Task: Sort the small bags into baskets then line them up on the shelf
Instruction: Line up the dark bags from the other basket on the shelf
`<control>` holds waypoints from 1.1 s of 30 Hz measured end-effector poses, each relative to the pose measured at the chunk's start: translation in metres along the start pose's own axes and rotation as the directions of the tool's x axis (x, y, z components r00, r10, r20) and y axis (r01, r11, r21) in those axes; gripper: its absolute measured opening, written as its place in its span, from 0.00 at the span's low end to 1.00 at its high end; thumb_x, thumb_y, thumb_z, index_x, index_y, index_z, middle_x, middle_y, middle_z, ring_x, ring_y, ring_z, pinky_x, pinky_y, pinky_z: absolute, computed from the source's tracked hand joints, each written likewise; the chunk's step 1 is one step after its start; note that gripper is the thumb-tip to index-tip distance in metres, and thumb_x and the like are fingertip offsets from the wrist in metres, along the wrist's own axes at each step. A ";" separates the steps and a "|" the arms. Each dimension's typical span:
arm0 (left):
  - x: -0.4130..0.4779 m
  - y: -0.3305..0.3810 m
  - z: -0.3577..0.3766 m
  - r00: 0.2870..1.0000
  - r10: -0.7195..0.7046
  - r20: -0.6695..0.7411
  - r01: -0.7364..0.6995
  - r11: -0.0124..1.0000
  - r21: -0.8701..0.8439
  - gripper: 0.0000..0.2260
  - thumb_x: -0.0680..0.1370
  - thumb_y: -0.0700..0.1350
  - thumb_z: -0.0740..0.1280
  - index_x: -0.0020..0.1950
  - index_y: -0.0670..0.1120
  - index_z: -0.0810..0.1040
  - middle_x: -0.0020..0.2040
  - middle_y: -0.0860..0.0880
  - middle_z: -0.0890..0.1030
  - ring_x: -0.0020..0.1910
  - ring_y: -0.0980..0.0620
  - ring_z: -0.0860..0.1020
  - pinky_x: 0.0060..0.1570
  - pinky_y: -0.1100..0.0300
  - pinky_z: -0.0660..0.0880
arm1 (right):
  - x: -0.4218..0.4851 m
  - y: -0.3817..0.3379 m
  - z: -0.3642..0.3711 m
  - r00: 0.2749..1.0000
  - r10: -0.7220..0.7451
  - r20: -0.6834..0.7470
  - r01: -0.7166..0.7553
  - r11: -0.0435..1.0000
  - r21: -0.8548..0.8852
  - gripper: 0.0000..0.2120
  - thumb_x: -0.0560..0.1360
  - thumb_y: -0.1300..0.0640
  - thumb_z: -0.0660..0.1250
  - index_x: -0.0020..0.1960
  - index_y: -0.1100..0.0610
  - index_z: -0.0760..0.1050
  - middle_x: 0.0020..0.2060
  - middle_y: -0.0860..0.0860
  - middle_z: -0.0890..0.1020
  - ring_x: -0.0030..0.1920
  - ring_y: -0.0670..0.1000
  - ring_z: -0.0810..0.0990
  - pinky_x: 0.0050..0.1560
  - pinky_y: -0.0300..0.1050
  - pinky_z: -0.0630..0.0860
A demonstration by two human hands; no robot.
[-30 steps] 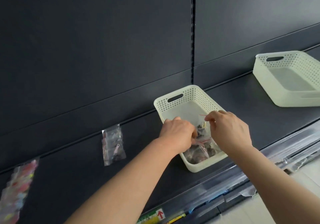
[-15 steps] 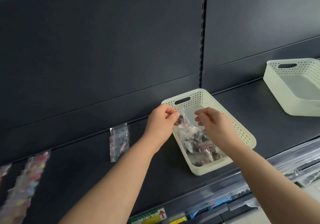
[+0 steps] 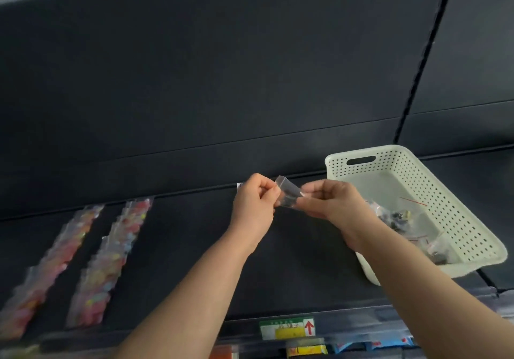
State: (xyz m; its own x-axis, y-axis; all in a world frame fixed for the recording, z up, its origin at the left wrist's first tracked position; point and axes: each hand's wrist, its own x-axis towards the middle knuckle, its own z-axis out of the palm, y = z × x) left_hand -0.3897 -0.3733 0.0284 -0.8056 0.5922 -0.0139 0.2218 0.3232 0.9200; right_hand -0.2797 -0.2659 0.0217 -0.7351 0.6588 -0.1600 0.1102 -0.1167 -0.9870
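Note:
A small clear bag (image 3: pixel 288 194) is stretched between my two hands above the dark shelf (image 3: pixel 300 261). My left hand (image 3: pixel 254 205) pinches its left edge, and my right hand (image 3: pixel 331 205) pinches its right edge. Just right of my hands stands a cream perforated basket (image 3: pixel 456 211) with several small bags of dark parts (image 3: pixel 400 217) inside. Two rows of clear bags with colourful contents (image 3: pixel 108 261) lie lined up on the shelf at the left. Another clear bag edge (image 3: pixel 239 185) peeks out behind my left hand.
The shelf's dark back panel (image 3: pixel 222 80) rises behind everything. A price label strip with a red arrow (image 3: pixel 288 328) runs along the shelf's front edge. Coloured packets (image 3: pixel 306 350) show on the level below.
My hands lifted a small clear bag out of the basket and carried it left, past the basket's rim. The view swung left; the second basket at the right left the frame.

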 end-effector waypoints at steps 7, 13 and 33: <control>-0.002 -0.025 -0.017 0.997 -0.047 -0.058 0.046 0.999 -0.011 0.08 0.81 0.40 0.63 0.42 0.48 0.73 0.41 0.46 0.82 0.44 0.45 0.81 0.50 0.47 0.80 | 0.005 0.013 0.031 0.990 0.134 0.050 -0.143 0.913 0.381 0.17 0.71 0.76 0.64 0.52 0.58 0.75 0.33 0.48 0.76 0.34 0.45 0.79 0.42 0.39 0.80; -0.008 -0.041 -0.023 0.989 -0.127 -0.074 0.113 0.980 -0.163 0.09 0.82 0.37 0.61 0.43 0.46 0.72 0.45 0.44 0.81 0.43 0.48 0.83 0.43 0.56 0.82 | 0.006 0.027 0.042 0.945 0.249 0.211 -0.321 0.830 0.457 0.12 0.75 0.64 0.63 0.57 0.55 0.76 0.49 0.52 0.83 0.51 0.51 0.81 0.53 0.48 0.77; -0.011 -0.092 -0.037 0.967 -0.249 -0.062 0.255 0.959 0.126 0.04 0.78 0.45 0.67 0.44 0.50 0.77 0.43 0.52 0.82 0.45 0.50 0.81 0.48 0.52 0.79 | 0.009 0.062 0.065 0.989 0.147 -0.025 -0.149 0.978 -0.144 0.11 0.73 0.63 0.71 0.54 0.54 0.81 0.37 0.48 0.84 0.39 0.44 0.82 0.41 0.39 0.78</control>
State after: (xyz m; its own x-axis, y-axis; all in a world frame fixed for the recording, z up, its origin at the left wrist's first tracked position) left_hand -0.4215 -0.4370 -0.0416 -0.8677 0.4467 -0.2180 0.0769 0.5539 0.8290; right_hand -0.3232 -0.3158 -0.0401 -0.6940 0.6530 -0.3033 0.3135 -0.1052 -0.9438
